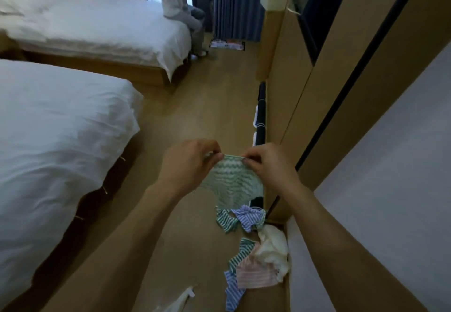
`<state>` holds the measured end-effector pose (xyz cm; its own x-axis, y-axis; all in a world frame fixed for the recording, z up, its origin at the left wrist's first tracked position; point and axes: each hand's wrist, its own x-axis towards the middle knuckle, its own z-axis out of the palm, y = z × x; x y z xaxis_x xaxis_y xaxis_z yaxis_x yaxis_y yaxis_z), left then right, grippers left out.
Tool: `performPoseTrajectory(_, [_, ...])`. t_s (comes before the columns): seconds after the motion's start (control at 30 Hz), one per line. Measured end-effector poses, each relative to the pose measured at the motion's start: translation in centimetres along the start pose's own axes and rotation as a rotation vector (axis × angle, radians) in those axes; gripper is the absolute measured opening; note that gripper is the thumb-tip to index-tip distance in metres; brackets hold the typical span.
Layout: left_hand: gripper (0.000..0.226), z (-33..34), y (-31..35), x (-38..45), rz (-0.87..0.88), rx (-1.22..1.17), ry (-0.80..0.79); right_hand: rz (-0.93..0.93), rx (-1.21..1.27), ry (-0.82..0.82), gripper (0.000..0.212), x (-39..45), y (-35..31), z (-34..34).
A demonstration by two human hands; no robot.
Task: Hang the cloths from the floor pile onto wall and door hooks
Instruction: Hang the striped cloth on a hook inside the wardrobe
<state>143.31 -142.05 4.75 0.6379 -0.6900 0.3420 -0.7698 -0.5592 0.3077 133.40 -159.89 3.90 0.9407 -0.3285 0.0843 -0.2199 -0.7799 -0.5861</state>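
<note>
Biggest worry for me: no hook in view, so if I swing toward the wooden door (346, 87) blind, this thin edge could slip my pinch and the mint zigzag cloth (231, 177) falls back on the floor pile (253, 250). Left hand (192, 162) and right hand (266, 162) each pinch a top corner, arms out front, cloth hanging above the pile
</note>
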Motion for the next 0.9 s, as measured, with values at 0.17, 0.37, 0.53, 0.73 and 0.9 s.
performPoseTrajectory(0.17, [0.025, -4.3, -0.9, -3.1, -0.128, 0.031, 0.018, -0.150, 0.014, -0.026, 0.013, 0.1, -3.8, -0.2])
performPoseTrajectory(0.37, [0.017, -7.6, -1.2, -8.7, -0.294, 0.116, 0.153, -0.377, 0.063, -0.097, 0.013, -0.1, -8.1, 1.5])
performPoseTrajectory(0.53, [0.014, -10.3, -1.0, -15.0, -0.456, 0.146, 0.220, -0.599, 0.134, -0.208, 0.010, -1.8, -12.8, 3.1])
performPoseTrajectory(0.73, [0.017, -14.5, 0.6, -23.2, -0.650, 0.157, 0.326, -0.800, 0.221, -0.385, 0.014, -5.4, -18.8, 5.3])
performPoseTrajectory(0.9, [0.026, -18.0, 1.7, -29.0, -0.738, 0.111, 0.400, -0.915, 0.290, -0.439, 0.010, -8.4, -23.7, 7.4])
